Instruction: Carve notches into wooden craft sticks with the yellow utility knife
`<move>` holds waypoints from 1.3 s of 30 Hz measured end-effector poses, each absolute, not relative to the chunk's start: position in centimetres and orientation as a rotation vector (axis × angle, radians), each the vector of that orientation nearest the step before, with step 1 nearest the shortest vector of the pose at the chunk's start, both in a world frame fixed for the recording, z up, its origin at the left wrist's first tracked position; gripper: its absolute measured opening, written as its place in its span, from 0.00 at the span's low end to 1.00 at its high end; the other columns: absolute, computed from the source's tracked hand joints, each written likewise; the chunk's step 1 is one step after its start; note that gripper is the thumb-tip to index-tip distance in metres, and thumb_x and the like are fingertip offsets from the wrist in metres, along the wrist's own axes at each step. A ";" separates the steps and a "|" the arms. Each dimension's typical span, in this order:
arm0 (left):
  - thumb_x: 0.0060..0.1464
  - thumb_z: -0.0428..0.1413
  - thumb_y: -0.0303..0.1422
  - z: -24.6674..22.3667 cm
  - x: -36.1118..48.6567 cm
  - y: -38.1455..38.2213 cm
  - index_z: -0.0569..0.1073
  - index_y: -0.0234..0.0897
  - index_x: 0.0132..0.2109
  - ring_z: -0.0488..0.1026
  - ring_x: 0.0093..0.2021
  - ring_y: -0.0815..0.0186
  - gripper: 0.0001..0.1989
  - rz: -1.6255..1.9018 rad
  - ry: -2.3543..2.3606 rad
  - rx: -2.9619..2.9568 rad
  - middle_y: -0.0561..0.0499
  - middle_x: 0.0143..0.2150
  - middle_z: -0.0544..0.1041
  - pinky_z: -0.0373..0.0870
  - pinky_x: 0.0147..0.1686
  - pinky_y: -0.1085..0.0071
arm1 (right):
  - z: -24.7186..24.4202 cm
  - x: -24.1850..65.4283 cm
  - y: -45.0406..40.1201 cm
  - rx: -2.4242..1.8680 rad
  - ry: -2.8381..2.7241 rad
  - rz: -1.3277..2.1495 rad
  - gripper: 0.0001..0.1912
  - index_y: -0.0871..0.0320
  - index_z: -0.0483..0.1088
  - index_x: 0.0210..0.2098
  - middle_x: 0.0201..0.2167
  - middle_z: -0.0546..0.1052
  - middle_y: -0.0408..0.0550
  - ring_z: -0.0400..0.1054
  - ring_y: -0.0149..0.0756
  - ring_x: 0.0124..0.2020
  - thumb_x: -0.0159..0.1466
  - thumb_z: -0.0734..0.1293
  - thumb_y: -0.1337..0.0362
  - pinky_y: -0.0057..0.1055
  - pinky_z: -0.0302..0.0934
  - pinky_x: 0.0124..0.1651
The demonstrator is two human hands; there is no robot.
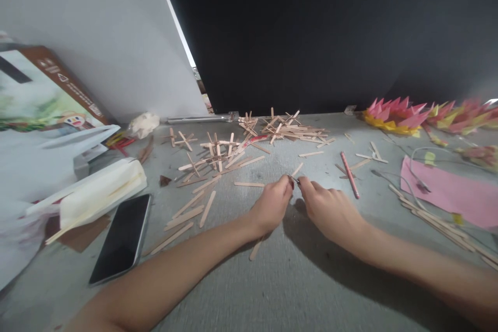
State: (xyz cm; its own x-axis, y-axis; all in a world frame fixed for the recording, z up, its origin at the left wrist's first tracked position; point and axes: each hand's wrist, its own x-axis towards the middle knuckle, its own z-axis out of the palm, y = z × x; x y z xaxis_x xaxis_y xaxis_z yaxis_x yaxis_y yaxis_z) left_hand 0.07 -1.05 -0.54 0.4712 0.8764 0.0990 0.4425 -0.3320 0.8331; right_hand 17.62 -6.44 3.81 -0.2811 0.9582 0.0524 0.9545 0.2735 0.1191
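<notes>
Near the middle of the grey surface my left hand (272,204) and my right hand (333,212) are close together, both closed with fingertips pinched. Between them shows a small, thin, dark metallic piece (294,180), too small to name. A wooden craft stick (298,169) juts up just beyond the fingertips; whether it is held or lies behind them I cannot tell. Another craft stick (249,184) lies left of my left hand, and one (256,250) is partly hidden under my left wrist. Beyond the hands, sticks joined into crossed shapes (218,150) stand beside a heap of sticks (298,129).
A phone (121,238), a paper packet (103,192) and plastic bags lie at left. On the right are a red patterned pen (349,175), pink paper (451,192), a cable (422,184) and pink-yellow folded-paper rings (397,116). A dark panel (311,36) stands behind.
</notes>
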 end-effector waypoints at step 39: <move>0.67 0.57 0.27 -1.6 -0.3 3.8 0.77 0.37 0.34 0.73 0.43 0.61 0.11 0.915 1.251 2.340 0.47 0.39 0.74 0.68 0.45 0.67 | 2.7 19.0 -3.2 1.898 2.588 -0.322 0.20 0.58 0.59 0.65 0.35 0.81 0.54 0.76 0.44 0.34 0.76 0.53 0.67 0.32 0.53 0.34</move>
State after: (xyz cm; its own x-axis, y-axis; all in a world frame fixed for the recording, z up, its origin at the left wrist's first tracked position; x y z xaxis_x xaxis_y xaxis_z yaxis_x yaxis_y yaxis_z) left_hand -0.30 3.83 -1.56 0.4073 0.8294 0.3823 0.6154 -0.5585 0.5562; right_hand 19.03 -3.17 2.68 -0.3054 0.9509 -0.0499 0.9342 0.2891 -0.2090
